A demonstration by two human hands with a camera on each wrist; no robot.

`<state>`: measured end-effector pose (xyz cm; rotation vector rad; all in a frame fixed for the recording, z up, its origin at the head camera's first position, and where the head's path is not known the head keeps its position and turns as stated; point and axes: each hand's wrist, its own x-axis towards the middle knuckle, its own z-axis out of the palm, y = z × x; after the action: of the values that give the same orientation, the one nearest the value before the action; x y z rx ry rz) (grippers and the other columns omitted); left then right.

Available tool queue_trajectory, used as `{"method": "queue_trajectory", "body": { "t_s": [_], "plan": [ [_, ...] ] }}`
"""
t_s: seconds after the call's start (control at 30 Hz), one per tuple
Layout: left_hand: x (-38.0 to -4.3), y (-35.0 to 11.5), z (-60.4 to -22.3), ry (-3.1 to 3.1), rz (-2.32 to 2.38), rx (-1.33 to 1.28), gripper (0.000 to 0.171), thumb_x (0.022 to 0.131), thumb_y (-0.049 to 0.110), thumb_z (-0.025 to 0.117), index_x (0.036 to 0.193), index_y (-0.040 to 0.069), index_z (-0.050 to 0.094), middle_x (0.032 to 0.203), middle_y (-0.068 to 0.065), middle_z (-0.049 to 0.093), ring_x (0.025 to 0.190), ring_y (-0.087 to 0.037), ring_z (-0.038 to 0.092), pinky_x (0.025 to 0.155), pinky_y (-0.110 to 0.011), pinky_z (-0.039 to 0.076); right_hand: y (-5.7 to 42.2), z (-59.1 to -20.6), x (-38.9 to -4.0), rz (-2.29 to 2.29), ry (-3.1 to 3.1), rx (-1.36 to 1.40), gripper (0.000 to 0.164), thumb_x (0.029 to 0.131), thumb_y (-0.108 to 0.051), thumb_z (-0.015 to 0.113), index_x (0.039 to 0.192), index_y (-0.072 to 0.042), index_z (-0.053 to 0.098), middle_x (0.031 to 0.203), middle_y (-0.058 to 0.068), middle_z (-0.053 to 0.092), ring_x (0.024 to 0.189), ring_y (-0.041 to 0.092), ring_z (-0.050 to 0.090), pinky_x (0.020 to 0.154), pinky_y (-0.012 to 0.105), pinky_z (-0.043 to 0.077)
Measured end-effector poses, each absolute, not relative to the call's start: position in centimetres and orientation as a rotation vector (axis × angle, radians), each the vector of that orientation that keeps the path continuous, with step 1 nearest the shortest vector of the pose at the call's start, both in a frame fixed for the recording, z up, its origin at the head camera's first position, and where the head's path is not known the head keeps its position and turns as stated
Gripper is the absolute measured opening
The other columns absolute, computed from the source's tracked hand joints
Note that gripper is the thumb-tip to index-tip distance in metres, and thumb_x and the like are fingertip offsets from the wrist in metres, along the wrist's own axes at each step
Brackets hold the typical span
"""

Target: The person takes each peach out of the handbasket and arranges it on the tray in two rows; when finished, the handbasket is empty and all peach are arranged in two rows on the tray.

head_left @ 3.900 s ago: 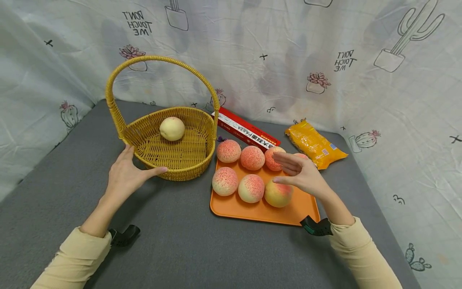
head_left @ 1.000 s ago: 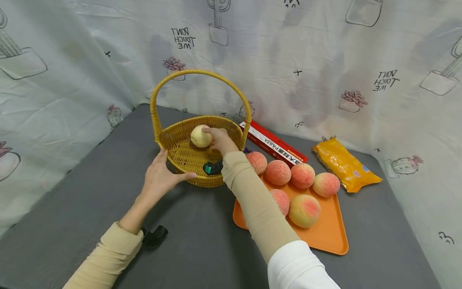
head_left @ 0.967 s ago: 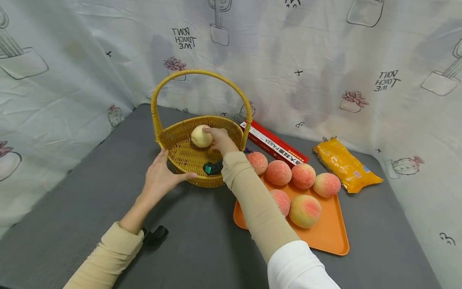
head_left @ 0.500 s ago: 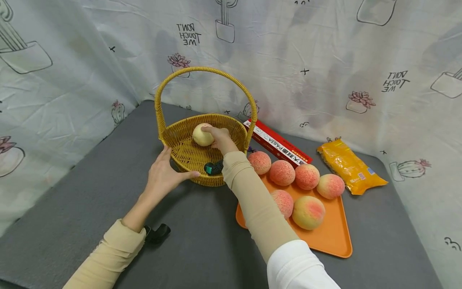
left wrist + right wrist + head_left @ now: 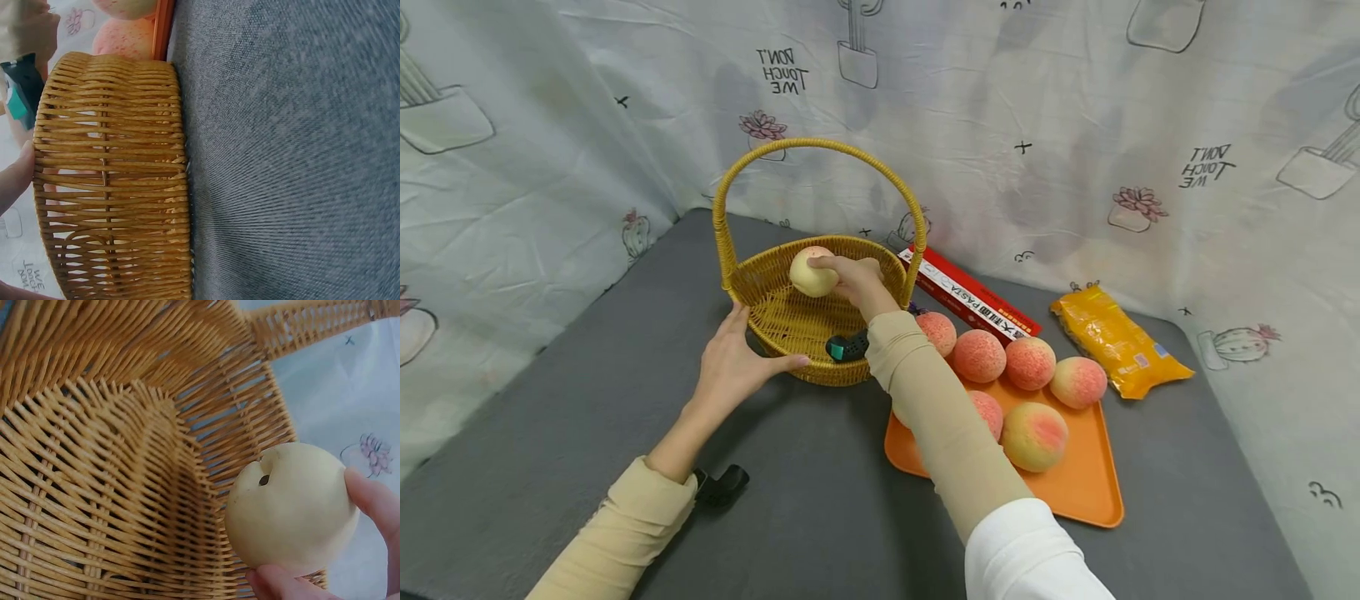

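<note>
A pale peach (image 5: 813, 272) is pinched between the thumb and fingers of my right hand (image 5: 854, 280), held just above the floor of the gold wicker basket (image 5: 831, 371). In the right wrist view the peach (image 5: 290, 509) shows its stem hollow, and the woven basket wall (image 5: 244, 434) stands behind it. My left hand (image 5: 730, 367) rests against the basket's near left side, fingers straight along the side and thumb stretched over the front rim. The left wrist view shows that thumb (image 5: 15, 178) touching the rim.
To the right, an orange tray (image 5: 1082, 492) carries several pink peaches (image 5: 979, 356), partly hidden by my right forearm. Behind it lie a long red pasta box (image 5: 970, 300) and an orange packet (image 5: 1116, 342). The arched basket handle (image 5: 820, 143) rises over my right hand.
My right hand has gone from above the tray into the basket and grips the peach there. Over the last half second the peach has risen slightly. My left hand stays at the basket.
</note>
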<state>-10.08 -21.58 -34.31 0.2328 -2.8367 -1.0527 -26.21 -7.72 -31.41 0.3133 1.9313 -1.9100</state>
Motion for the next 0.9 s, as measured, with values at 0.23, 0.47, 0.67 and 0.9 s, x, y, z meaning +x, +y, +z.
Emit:
{"method": "queue_trajectory", "body": {
  "t_s": [0.23, 0.47, 0.67, 0.9],
  "plan": [
    [-10.1, -21.7, -34.4, -2.834, -1.047, 0.222, 0.116, 0.075, 0.049, 0.081, 0.15, -0.012, 0.017, 0.156, -0.03, 0.013, 0.138, -0.052, 0.022, 0.106, -0.065, 0.026, -7.0, -30.0, -25.3, -1.825, 2.007, 0.281, 0.101, 0.077, -0.028, 0.084, 0.152, -0.004, 0.021, 0.143, 0.016, 0.041, 0.117, 0.026, 0.059, 0.103, 0.038, 0.044],
    [-10.0, -21.8, -34.5, -2.827, -1.062, 0.215, 0.115, 0.076, 0.048, 0.081, 0.15, -0.013, 0.017, 0.156, -0.03, 0.013, 0.137, -0.053, 0.021, 0.106, -0.067, 0.025, -5.9, -29.4, -24.5, -1.879, 1.959, 0.184, 0.078, 0.078, -0.019, 0.083, 0.141, 0.003, 0.042, 0.131, 0.015, 0.056, 0.111, 0.026, 0.064, 0.096, 0.035, 0.049],
    [-10.1, -21.9, -34.5, -2.842, -1.061, 0.228, 0.116, 0.076, 0.048, 0.08, 0.15, -0.013, 0.015, 0.157, -0.03, 0.012, 0.138, -0.052, 0.019, 0.106, -0.066, 0.024, -4.6, -28.9, -23.5, -1.876, 1.93, 0.059, 0.057, 0.082, -0.013, 0.08, 0.13, 0.006, 0.056, 0.132, 0.016, 0.057, 0.115, 0.026, 0.061, 0.096, 0.033, 0.05],
    [-10.1, -22.0, -34.5, -2.846, -1.062, 0.222, 0.118, 0.075, 0.05, 0.081, 0.15, -0.012, 0.014, 0.157, -0.03, 0.011, 0.138, -0.053, 0.019, 0.106, -0.066, 0.024, -2.4, -28.4, -21.3, -1.893, 1.898, -0.061, 0.054, 0.084, -0.008, 0.077, 0.132, 0.006, 0.055, 0.134, 0.017, 0.055, 0.114, 0.025, 0.062, 0.094, 0.034, 0.051]
  ]
}}
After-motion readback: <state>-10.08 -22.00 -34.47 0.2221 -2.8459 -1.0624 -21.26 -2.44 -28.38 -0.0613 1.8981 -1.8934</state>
